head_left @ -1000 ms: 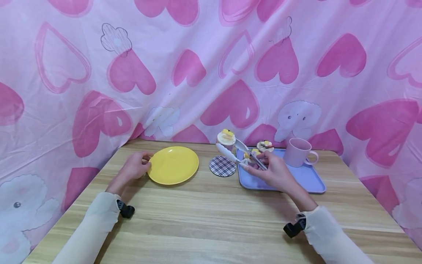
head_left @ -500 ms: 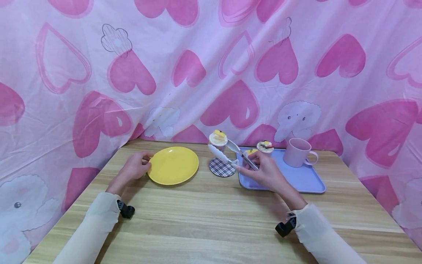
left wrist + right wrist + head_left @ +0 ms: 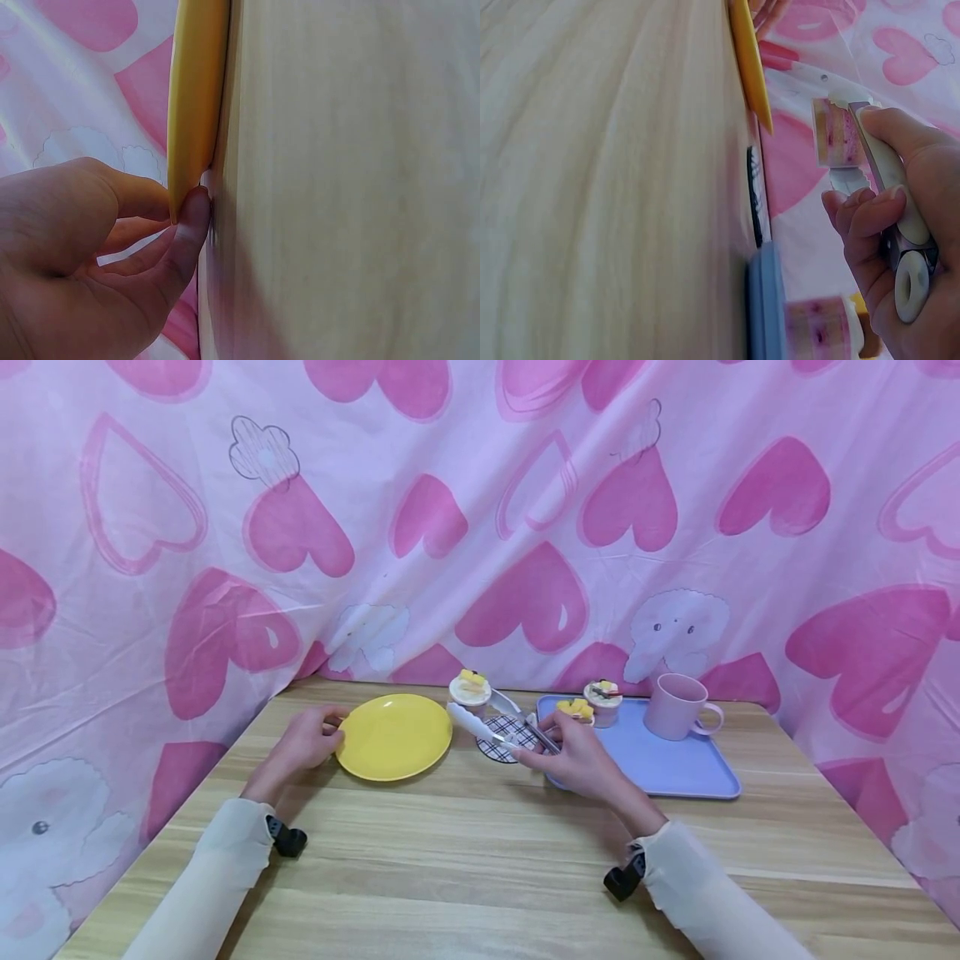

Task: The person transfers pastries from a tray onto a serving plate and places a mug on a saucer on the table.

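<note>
My left hand (image 3: 306, 737) pinches the left rim of a round yellow plate (image 3: 393, 739); the left wrist view shows the thumb and a finger (image 3: 142, 196) at its edge. My right hand (image 3: 581, 758) grips a pair of tongs (image 3: 471, 723) with white tips and metal arms. Between those tips a small clear cup of layered cake (image 3: 470, 687), topped with cream and yellow pieces, is held upright. In the right wrist view the cake cup (image 3: 836, 135) is off the table, with pink and pale layers showing. It is near the plate's right side, behind a checked coaster (image 3: 504, 727).
A lavender-blue tray (image 3: 682, 772) lies on the right. It carries a pink mug (image 3: 667, 710), a cake cup with cream topping (image 3: 604, 712) and another with yellow topping (image 3: 574, 708), partly hidden by my right hand. A pink heart-patterned curtain (image 3: 517, 602) hangs behind the wooden table (image 3: 450, 860).
My right hand has moved left with the tongs and the cake cup, from by the tray's edge past the coaster towards the plate. My left hand and the plate have stayed put.
</note>
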Action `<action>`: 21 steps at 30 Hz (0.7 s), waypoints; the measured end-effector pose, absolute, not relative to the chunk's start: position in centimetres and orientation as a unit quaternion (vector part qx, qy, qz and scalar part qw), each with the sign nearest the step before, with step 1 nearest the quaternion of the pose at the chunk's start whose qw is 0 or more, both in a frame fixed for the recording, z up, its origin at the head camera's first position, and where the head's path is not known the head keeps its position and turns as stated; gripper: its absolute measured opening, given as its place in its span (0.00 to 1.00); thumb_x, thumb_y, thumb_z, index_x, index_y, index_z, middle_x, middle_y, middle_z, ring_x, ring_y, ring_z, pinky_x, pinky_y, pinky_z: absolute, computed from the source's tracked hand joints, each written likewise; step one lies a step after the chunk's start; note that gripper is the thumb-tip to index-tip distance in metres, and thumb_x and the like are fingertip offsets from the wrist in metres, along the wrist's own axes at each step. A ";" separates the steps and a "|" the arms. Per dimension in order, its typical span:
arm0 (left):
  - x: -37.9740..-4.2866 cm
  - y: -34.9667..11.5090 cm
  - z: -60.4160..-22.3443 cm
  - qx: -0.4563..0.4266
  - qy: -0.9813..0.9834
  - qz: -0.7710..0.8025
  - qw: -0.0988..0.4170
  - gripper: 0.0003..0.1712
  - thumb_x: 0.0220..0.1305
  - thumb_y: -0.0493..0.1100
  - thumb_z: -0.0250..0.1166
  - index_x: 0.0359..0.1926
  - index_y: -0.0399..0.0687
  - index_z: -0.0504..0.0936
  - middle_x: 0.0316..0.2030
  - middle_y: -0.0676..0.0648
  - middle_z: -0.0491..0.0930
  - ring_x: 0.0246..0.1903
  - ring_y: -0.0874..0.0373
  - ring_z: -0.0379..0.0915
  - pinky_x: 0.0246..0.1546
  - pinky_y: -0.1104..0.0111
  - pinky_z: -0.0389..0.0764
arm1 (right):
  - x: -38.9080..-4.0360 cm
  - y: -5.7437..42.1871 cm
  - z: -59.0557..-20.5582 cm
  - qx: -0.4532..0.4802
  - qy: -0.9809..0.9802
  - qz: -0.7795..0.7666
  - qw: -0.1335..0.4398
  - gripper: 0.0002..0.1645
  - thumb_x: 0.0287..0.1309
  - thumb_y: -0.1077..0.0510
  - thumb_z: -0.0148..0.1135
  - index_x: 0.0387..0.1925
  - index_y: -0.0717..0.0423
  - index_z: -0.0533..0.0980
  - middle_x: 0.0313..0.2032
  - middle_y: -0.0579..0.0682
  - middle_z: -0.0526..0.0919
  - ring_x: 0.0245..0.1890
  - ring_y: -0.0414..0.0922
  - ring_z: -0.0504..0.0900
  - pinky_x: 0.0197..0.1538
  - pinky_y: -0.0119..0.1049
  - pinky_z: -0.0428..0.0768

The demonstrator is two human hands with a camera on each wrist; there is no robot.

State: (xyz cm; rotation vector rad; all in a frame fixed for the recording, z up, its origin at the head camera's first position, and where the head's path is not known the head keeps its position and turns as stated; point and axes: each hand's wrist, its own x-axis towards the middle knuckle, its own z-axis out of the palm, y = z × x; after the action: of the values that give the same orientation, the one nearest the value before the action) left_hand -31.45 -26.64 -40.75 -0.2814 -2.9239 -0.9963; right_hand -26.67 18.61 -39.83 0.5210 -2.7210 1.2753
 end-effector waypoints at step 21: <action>-31.6 -26.8 -40.9 -0.084 -0.943 -0.323 0.016 0.26 0.73 0.34 0.61 0.69 0.27 0.76 0.57 0.27 0.84 0.57 0.34 0.84 0.58 0.48 0.89 | -27.4 15.9 -41.1 0.177 -0.899 0.399 0.035 0.34 0.57 0.36 0.81 0.53 0.53 0.78 0.39 0.50 0.89 0.33 0.43 0.82 0.33 0.34 0.80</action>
State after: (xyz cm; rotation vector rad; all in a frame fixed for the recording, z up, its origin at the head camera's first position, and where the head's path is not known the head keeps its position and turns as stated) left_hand -31.62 -26.82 -40.95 -0.2604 -2.9318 -1.0036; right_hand -27.39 15.92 -41.10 0.5425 -2.7636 1.2246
